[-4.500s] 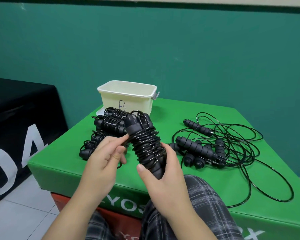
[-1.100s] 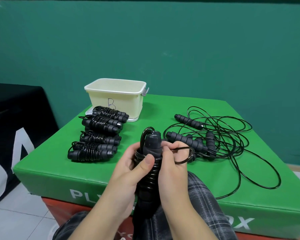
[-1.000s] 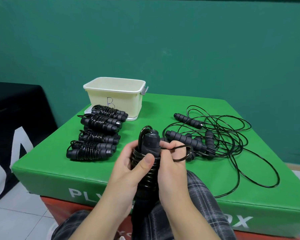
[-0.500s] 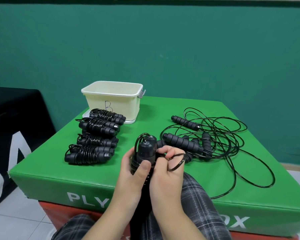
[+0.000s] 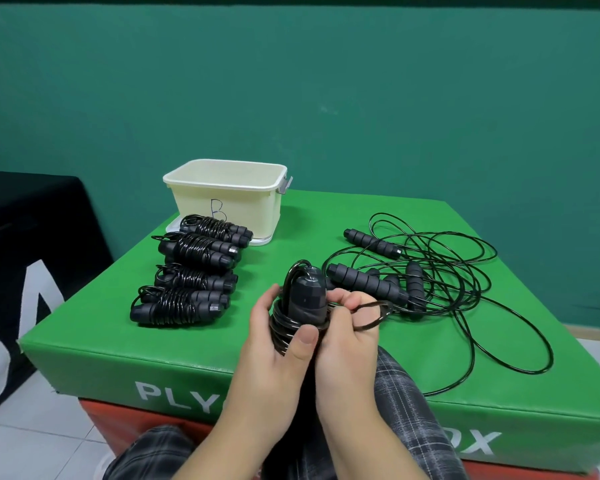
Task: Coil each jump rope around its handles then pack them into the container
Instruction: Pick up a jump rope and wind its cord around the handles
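On a green padded box [image 5: 118, 327], four coiled ropes [image 5: 187, 271] lie before a cream tub [image 5: 222, 209]. Nearer, the left hand [image 5: 274, 351] grips a wound rope [image 5: 303, 303], the right hand [image 5: 347, 337] pinching its last loop. Loose ropes [image 5: 430, 271] sprawl rightward.

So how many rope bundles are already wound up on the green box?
4, in a row left of the hands: nearest, next, third, last by the tub. A fifth is in hand.

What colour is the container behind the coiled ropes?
Cream container, seen in the head view.
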Demonstrator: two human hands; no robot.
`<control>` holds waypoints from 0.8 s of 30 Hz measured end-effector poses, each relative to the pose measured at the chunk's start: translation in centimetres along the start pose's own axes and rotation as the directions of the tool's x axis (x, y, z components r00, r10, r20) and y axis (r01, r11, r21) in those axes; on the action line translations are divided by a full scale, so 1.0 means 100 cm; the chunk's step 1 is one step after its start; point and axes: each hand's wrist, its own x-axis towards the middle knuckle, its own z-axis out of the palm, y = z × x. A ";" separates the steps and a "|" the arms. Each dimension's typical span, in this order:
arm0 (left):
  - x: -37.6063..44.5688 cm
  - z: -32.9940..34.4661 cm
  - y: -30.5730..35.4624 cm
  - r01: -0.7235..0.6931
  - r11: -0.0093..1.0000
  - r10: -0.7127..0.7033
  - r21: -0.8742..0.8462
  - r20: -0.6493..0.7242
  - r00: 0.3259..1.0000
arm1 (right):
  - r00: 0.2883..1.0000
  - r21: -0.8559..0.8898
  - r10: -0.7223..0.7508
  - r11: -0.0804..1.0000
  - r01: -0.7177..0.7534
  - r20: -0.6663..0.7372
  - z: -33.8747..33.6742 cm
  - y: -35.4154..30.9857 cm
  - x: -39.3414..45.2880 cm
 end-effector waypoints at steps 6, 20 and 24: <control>-0.003 0.001 0.010 -0.010 0.995 0.017 -0.096 0.076 0.997 | 0.983 0.134 0.173 0.974 -0.180 0.067 -0.001 -0.013 0.006; 0.003 -0.010 0.020 0.048 0.980 -0.006 -0.191 0.214 0.977 | 0.962 0.307 0.234 0.913 -0.267 0.142 -0.001 -0.027 0.006; 0.004 -0.002 0.019 0.006 0.976 0.034 -0.219 0.177 0.984 | 0.975 0.328 0.184 0.920 -0.216 0.127 -0.001 -0.026 0.004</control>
